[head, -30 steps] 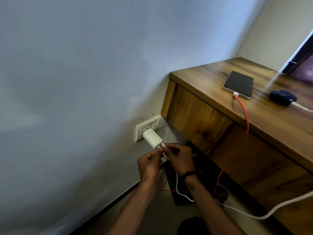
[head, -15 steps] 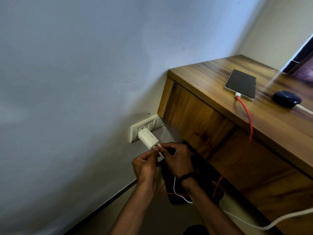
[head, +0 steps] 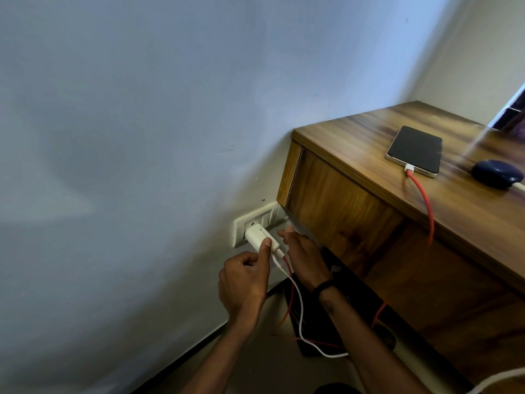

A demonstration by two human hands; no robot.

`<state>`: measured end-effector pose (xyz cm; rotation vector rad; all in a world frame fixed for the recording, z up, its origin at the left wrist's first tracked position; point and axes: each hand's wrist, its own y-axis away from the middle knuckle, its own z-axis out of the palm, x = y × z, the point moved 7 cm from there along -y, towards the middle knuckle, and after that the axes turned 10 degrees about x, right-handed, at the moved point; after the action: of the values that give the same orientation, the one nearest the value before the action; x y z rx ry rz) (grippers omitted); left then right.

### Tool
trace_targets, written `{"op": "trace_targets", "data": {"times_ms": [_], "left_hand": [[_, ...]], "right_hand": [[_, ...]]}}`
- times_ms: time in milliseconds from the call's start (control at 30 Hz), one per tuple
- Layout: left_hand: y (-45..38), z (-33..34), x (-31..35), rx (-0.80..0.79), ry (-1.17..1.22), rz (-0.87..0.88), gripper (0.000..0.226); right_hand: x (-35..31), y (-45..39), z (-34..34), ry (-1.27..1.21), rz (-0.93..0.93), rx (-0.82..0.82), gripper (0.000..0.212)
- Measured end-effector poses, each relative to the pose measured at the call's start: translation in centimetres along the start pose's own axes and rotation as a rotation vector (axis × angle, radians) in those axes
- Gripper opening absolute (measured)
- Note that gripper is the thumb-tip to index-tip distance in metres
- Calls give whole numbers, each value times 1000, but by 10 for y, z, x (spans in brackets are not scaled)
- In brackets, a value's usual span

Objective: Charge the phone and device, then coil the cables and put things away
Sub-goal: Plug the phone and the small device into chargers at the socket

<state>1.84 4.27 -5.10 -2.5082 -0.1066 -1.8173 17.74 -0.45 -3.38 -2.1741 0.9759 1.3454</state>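
Observation:
A white charger adapter sits in the wall socket plate low on the wall. My left hand holds the adapter, thumb pressed on its top and the other fingers curled below. My right hand reaches with straight fingers to the plate's right part, beside the adapter. A white cable and a red cable leave the adapter's end. The red cable is plugged into a phone lying screen up on the wooden desk. A dark blue device lies right of the phone with a white cable in it.
The desk has a wooden front panel close to my right hand. A black object stands on the floor under the desk, with cable loops across it. The bare wall fills the left side.
My right hand let go of the white cable's plug and moved up to the socket plate. My left thumb shifted onto the adapter. The white plug now sits in the adapter.

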Motion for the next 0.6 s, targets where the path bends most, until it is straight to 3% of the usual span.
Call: {"op": "trace_targets", "data": {"times_ms": [67, 167, 267, 433, 600], "left_hand": [[-7, -6, 11, 51, -35, 123, 38], [-19, -7, 26, 69, -89, 327, 20], [-24, -5, 39, 47, -136, 465, 26], [-33, 1, 53, -78, -250, 532, 39], [-36, 5, 60, -131, -328, 564, 40]], "right_hand": [[-6, -8, 5, 22, 15, -32, 41], [-12, -17, 14, 120, -11, -50, 69], [-16, -21, 23, 147, 21, -65, 73], [-28, -21, 31, 143, 91, -66, 64], [-33, -24, 34, 148, 127, -81, 88]]}}
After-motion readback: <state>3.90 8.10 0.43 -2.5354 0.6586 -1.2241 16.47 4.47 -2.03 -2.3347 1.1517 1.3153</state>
